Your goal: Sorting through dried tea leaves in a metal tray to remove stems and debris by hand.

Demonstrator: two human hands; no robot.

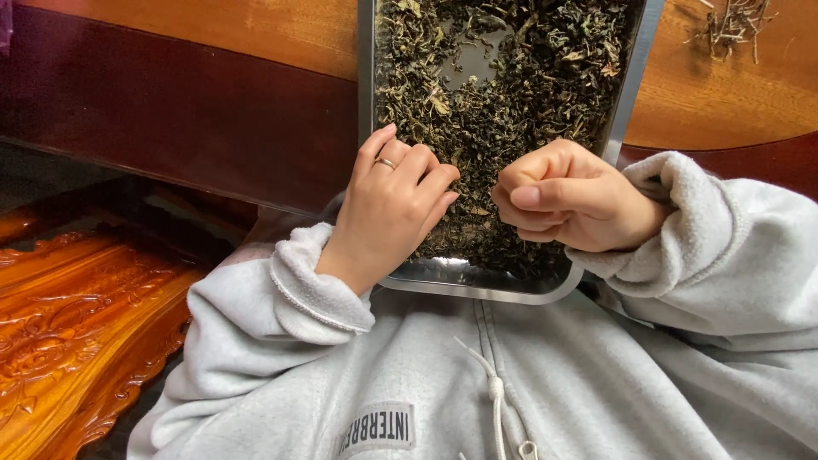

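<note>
Dried dark green tea leaves (511, 77) are being spread in a metal tray (477, 281) lying on the wooden worktop (213, 102). The leaves are being touched by the left hand (392, 213), fingers curled. The right hand (571, 196) is being held nearly closed, fingertips pinched; whether anything is gripped cannot be told.

The tray's (629, 81) far end and the twig pile (734, 25) run off the top edge, the hands (388, 209) hide leaves (511, 85) beneath them, and whatever the curled right fingers (532, 198) pinch cannot be seen
</note>
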